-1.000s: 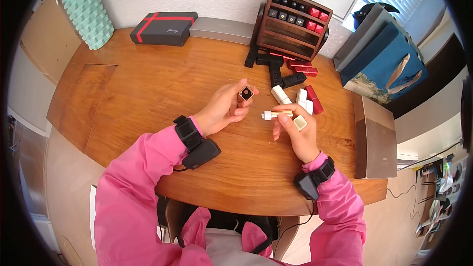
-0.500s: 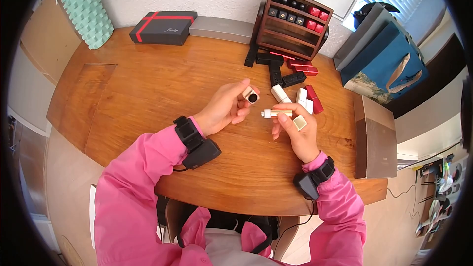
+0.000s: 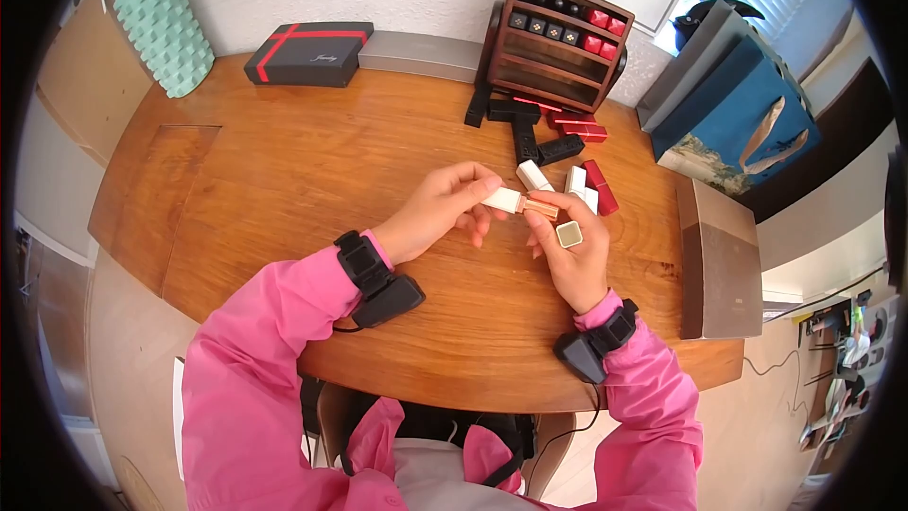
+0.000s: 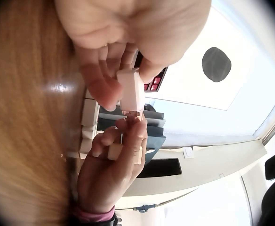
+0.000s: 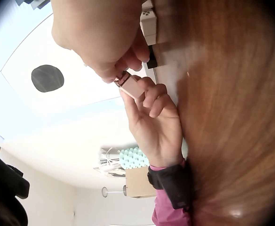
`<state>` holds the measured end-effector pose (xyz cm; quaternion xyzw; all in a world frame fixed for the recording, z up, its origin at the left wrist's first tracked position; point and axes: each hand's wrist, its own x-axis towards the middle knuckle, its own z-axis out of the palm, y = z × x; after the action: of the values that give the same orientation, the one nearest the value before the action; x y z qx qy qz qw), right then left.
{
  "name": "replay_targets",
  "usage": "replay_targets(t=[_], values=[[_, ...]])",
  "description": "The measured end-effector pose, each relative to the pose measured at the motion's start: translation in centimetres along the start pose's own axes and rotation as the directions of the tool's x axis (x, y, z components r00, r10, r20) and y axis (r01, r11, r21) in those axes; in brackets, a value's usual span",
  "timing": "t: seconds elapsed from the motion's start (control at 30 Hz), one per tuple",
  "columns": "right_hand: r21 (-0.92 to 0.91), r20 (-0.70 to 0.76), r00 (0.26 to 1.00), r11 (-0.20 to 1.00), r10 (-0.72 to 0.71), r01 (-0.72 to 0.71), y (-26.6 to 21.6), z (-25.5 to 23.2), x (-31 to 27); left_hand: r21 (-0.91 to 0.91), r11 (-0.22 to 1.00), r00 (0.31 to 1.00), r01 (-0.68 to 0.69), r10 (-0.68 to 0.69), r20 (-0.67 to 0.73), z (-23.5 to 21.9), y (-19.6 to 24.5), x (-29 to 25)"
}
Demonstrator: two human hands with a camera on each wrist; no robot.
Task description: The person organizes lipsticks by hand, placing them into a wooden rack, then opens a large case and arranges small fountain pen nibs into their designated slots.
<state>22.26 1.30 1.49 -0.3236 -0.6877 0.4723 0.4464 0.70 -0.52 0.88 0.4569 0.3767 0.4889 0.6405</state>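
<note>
My left hand pinches a white, square-sided lipstick base between thumb and fingertips. In my right hand is a gold lipstick tube, gripped by thumb and index finger. The base and the tube meet end to end in a line, as the left wrist view also shows with the pale base over the gold part. A cream square cap is tucked in the right hand, its end facing up. Just beyond the fingers lie white lipsticks and a red lipstick.
A wooden rack with black and red lipsticks in its upper rows stands at the back. Black tubes lie before it. A black gift box sits back left, a blue paper bag and a brown box on the right.
The left hand has turned the white base from facing up to facing right and brought it against the gold tube's end. The right hand has barely moved and keeps the tube and cap.
</note>
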Motion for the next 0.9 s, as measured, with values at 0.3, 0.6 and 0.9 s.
replay_targets(t=[0.3,0.6,0.9], values=[[-0.053,0.014,0.998,0.997,0.062,-0.062,0.2,-0.3,0.1,0.043,0.999,0.998,-0.025,0.023,0.05,-0.4,-0.4,0.0],[0.067,-0.069,0.997,0.998,0.022,-0.018,-0.8,0.5,0.1,0.024,0.999,1.0,-0.023,0.023,0.002,0.0,-0.1,0.0],[-0.019,-0.076,0.995,0.998,0.061,-0.062,0.3,-0.2,0.1,0.013,0.998,0.997,-0.068,0.068,-0.031,-0.1,-0.3,0.1]])
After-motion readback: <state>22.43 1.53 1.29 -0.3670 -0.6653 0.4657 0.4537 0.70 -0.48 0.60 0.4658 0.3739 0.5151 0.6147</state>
